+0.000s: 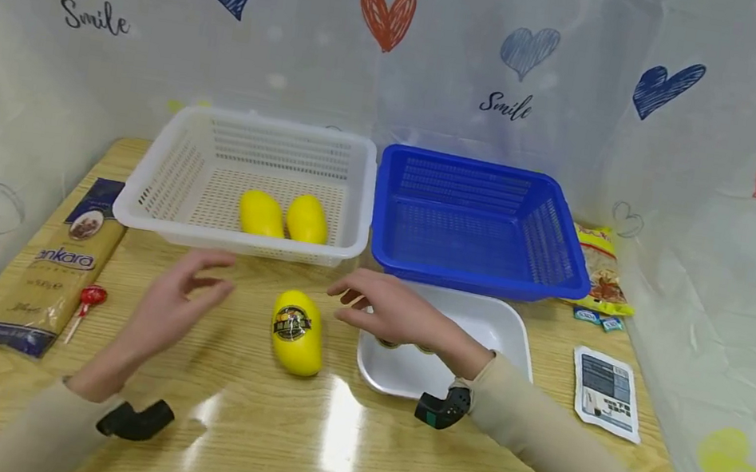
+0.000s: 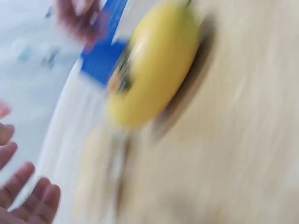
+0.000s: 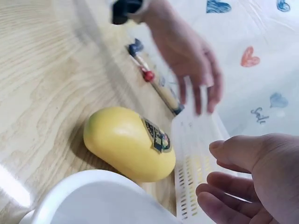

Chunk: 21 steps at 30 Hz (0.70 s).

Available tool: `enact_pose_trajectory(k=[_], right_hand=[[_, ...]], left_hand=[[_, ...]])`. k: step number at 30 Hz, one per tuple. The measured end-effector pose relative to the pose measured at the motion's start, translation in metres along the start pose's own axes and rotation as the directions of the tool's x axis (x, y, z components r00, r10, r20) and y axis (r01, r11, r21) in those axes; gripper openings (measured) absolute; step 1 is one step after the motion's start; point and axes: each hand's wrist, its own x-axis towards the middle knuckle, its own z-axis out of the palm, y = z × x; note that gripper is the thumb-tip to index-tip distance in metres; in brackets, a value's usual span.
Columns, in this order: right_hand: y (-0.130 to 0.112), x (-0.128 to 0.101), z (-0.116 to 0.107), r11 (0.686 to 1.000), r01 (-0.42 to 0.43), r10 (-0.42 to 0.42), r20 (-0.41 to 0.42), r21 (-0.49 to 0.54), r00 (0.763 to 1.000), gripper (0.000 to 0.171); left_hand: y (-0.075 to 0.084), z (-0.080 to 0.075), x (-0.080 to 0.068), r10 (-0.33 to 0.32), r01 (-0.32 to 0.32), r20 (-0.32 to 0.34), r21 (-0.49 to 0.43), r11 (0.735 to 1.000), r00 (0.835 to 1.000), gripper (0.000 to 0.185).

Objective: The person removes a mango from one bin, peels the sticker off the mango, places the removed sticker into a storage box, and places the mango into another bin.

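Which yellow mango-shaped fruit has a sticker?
The yellow mango-shaped fruit on the wooden table, between both hands; the two in the white plastic basket show none.

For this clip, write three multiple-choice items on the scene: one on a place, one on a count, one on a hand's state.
1. Where does the labelled yellow piece lie?
A. in the blue basket
B. on the table between the hands
C. on the white tray

2. How many yellow pieces lie in the white basket?
A. two
B. none
C. four

3. What is the left hand doing?
A. gripping the lollipop
B. pressing the pasta packet
C. held open, holding nothing

Answers: 1 B, it rests on the wood between the left hand and the right hand. 2 A, a pair side by side. 3 C, its fingers are relaxed and empty.
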Motion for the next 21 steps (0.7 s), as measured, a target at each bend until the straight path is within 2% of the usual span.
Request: enact_pose_trajectory(k=[2, 5, 8, 13, 18, 21], right_hand=[[0.001, 0.004, 0.002, 1.0, 0.012, -0.012, 0.001, 0.015, 1.0, 0.034], [0.003, 0.009, 0.007, 0.999, 0.002, -0.002, 0.007, 0.05, 1.0, 0.036], [0.004, 0.013, 0.014, 0.998, -0.021, 0.02, 0.018, 0.057, 1.0, 0.037], [0.005, 0.02, 0.026, 0.998, -0.023, 0.02, 0.049, 0.065, 0.999, 0.038], [0.005, 0.026, 0.031, 1.0, -0.024, 0.023, 0.045, 0.011, 0.999, 0.037], [0.004, 0.028, 0.031, 0.999, -0.042, 0.043, 0.035, -0.02, 0.998, 0.035]], left_hand=[[-0.001, 0.028, -0.01, -0.067, 0.074, 0.084, -0.08, 0.994, 0.994, 0.044], [-0.002, 0.061, -0.021, -0.159, 0.186, 0.183, -0.137, 0.973, 0.97, 0.062], [-0.004, 0.08, -0.026, -0.184, 0.22, 0.232, -0.136, 0.966, 0.955, 0.073], [-0.005, 0.089, -0.026, -0.177, 0.213, 0.249, -0.128, 0.969, 0.952, 0.083], [-0.005, 0.086, -0.023, -0.221, 0.277, 0.286, -0.171, 0.946, 0.932, 0.085], [-0.005, 0.085, -0.022, -0.229, 0.291, 0.297, -0.184, 0.939, 0.927, 0.082]])
